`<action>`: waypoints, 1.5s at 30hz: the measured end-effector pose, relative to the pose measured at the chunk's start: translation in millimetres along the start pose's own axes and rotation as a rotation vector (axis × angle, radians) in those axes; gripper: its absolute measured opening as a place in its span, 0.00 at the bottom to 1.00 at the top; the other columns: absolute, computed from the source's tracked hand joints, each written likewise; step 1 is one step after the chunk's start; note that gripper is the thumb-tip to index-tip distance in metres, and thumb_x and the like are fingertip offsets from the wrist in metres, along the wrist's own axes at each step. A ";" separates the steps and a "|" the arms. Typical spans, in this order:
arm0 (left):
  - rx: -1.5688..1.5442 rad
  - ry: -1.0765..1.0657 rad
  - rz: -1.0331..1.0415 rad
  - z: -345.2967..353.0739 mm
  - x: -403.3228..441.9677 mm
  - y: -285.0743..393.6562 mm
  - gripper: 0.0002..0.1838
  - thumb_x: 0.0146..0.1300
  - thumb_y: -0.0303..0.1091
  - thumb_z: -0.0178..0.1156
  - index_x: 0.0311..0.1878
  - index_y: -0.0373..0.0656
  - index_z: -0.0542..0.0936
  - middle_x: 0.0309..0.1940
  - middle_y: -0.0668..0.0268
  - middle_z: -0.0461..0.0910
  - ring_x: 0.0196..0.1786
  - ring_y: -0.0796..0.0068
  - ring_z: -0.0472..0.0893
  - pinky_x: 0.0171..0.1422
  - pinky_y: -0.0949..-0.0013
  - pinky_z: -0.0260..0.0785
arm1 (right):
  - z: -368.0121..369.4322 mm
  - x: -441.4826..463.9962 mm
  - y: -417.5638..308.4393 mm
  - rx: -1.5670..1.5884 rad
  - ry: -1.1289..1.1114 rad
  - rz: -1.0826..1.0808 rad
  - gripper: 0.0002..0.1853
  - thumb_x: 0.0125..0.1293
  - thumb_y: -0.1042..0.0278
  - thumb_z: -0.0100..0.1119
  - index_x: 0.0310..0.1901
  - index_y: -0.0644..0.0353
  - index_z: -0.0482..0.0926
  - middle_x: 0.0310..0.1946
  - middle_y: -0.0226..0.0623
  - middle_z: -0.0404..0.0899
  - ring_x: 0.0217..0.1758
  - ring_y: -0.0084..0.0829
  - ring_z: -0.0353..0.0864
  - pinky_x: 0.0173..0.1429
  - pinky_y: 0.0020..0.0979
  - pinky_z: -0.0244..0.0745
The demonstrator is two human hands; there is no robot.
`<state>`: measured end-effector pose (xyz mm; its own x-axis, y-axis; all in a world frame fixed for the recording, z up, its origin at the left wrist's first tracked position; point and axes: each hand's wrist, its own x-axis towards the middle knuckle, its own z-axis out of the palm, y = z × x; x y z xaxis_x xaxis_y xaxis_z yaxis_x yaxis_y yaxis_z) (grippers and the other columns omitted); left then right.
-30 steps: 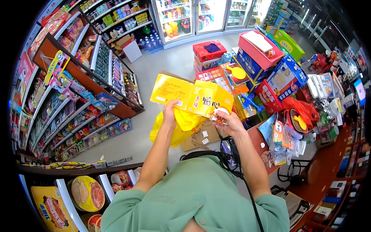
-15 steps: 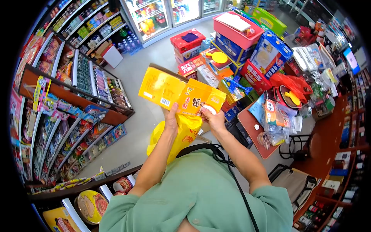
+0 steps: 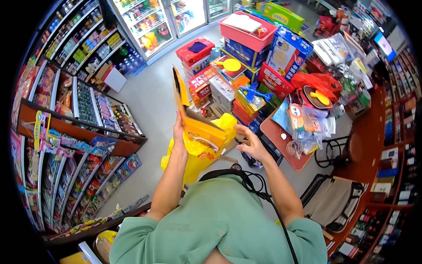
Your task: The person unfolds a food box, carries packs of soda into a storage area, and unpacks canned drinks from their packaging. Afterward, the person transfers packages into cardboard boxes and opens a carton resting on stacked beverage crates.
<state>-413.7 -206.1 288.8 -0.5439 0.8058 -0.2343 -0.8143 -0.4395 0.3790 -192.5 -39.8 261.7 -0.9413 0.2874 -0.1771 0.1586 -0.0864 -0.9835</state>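
Note:
In the head view, my left hand [image 3: 179, 134] is closed on the left side of a yellow cardboard box [image 3: 198, 128]. The box is tilted, with its open side and brown inside facing up and away from me. Around and under it hangs a yellow plastic bag [image 3: 176, 159] with red print; part of the bag stands up at the box's right end. Just right of the bag is my right hand [image 3: 252, 143], fingers apart and holding nothing. Whether the left fingers also grip the bag is hidden.
Stacked cartons and a pink bin [image 3: 246, 37] stand ahead. To the right, a small table [image 3: 299, 165] carries packets beside a black stool [image 3: 327, 154]. Shelves of goods [image 3: 79, 141] line the left, with lit drink coolers [image 3: 145, 26] behind. A black cable [image 3: 277, 215] crosses my front.
The box has turned from its printed face toward me to a tilted pose, lower in the bag. My right hand has let go of it and moved slightly right.

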 end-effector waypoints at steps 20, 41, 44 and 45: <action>0.409 -0.637 -0.427 18.9 -27.6 -80.0 0.24 0.72 0.46 0.46 0.65 0.43 0.63 0.56 0.61 0.74 0.56 0.63 0.76 0.62 0.54 0.69 | 40.4 -231.0 13.1 -0.141 1.208 -0.128 0.17 0.55 0.85 0.54 0.48 0.63 0.77 0.44 0.32 0.81 0.48 0.25 0.78 0.55 0.29 0.71; 0.881 0.110 0.112 24.1 6.5 -252.0 0.22 0.70 0.48 0.50 0.55 0.39 0.70 0.42 0.62 0.79 0.38 0.72 0.81 0.39 0.68 0.77 | -403.2 -532.7 88.9 -0.576 1.892 -0.223 0.15 0.56 0.75 0.55 0.46 0.67 0.76 0.42 0.50 0.80 0.48 0.48 0.79 0.53 0.37 0.71; 0.999 0.182 0.203 62.0 -1.7 -259.2 0.21 0.71 0.48 0.50 0.54 0.38 0.71 0.42 0.62 0.78 0.39 0.73 0.81 0.39 0.69 0.76 | -479.6 -560.5 -15.9 -0.975 2.159 -0.605 0.13 0.57 0.79 0.54 0.45 0.70 0.74 0.44 0.52 0.77 0.48 0.49 0.77 0.53 0.38 0.70; 1.079 0.205 0.250 62.2 -2.1 -252.0 0.21 0.71 0.47 0.49 0.54 0.38 0.71 0.42 0.63 0.78 0.39 0.73 0.81 0.39 0.69 0.76 | -500.7 -570.2 -32.7 -1.063 2.227 -0.637 0.13 0.58 0.79 0.54 0.45 0.70 0.74 0.45 0.53 0.76 0.49 0.51 0.76 0.54 0.39 0.70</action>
<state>-194.7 -72.3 249.5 -0.7713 0.6189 -0.1485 -0.1311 0.0738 0.9886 488.2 276.8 376.9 0.4421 0.2064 0.8729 0.7745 0.4030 -0.4876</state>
